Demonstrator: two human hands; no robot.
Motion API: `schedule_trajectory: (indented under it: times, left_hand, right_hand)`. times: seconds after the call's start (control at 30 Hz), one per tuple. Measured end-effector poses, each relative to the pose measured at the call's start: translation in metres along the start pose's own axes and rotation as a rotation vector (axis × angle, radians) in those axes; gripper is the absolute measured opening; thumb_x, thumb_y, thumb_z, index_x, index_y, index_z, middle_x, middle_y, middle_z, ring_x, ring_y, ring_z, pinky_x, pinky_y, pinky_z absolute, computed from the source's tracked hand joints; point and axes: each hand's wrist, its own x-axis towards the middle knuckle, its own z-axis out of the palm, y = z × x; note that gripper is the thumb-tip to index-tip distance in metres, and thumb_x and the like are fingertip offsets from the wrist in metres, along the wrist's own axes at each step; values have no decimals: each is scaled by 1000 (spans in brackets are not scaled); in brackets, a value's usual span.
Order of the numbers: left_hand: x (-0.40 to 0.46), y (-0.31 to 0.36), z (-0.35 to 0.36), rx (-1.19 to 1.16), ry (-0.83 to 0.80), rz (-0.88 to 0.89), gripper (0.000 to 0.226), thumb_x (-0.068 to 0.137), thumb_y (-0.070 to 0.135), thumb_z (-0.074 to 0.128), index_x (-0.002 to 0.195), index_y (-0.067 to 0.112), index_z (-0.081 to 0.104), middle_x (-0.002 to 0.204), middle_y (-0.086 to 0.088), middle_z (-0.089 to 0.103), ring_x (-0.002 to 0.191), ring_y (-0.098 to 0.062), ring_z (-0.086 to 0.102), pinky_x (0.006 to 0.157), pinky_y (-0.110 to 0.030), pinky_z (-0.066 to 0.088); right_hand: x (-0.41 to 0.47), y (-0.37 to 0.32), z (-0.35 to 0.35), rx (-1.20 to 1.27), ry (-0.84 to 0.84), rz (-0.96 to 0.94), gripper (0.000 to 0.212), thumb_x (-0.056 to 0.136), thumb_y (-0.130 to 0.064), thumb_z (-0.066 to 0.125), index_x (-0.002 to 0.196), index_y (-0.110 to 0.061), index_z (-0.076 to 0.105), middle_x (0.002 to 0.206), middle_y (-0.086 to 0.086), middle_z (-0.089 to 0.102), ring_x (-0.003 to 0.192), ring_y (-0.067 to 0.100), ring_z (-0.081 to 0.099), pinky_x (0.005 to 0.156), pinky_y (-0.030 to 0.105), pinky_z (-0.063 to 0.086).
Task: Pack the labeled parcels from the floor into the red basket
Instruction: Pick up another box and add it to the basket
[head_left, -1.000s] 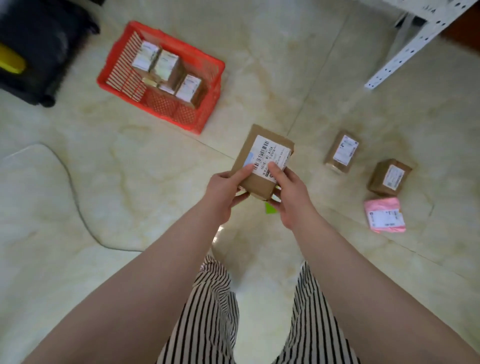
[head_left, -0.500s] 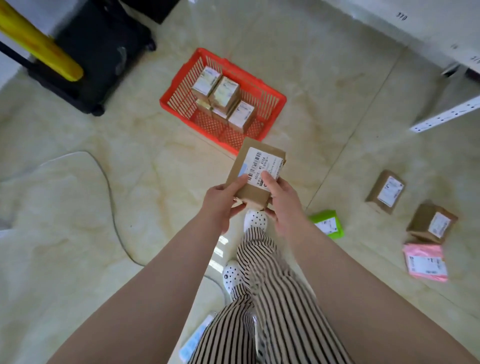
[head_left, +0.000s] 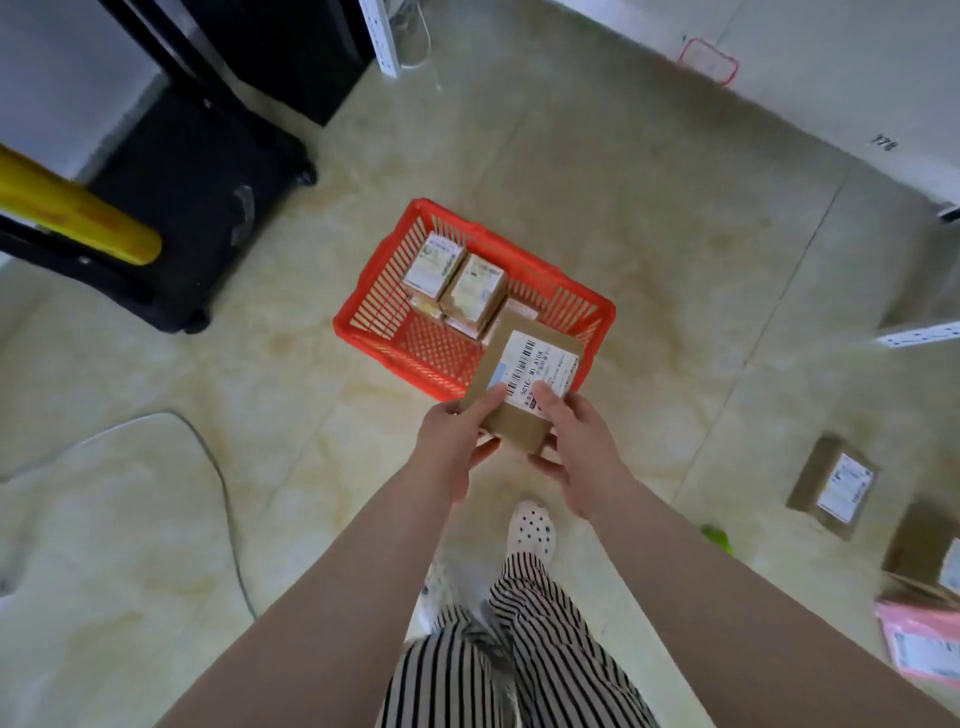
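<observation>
Glossy cream marble-look floor (head_left: 649, 218), grey cable (head_left: 228, 499) at left, black cart (head_left: 197, 208) with yellow roll (head_left: 78, 218) top-left. Red basket (head_left: 374, 317) holds several labeled boxes (head_left: 478, 291). Left hand (head_left: 457, 441) and right hand (head_left: 576, 452) fingers grip a parcel (head_left: 519, 431) above the basket's near edge; label reads "A10A". More parcels (head_left: 831, 483) lie on the floor at right.

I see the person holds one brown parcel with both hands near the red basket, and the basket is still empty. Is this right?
Not quite: the red basket is not empty. The head view shows several labeled boxes already inside it. The rest holds: the left hand and right hand both hold one brown parcel by the basket's near edge.
</observation>
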Motion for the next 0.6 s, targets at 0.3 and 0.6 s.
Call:
schedule_trajectory:
  times: [0.3,0.6]
  left_hand:
    - [95,63,9,80,-31,-91,51,82,24,75,124,6,53,117,-12,67,103,-24,67,84,-34,58]
    - [235,58,17,177,-17,-162,50,79,25,78,117,-3,61,109,-15,72,94,-26,73,89,-37,58]
  right_hand:
    - [85,-33,45,125,125,68,36,87,-34,68,122,-27,61,116,-1,70,104,21,66,70,36,55]
    - [213,-10,57,302,222,117,38,90,-33,65,127,-28,57,116,-3,68,101,17,65,69,33,51]
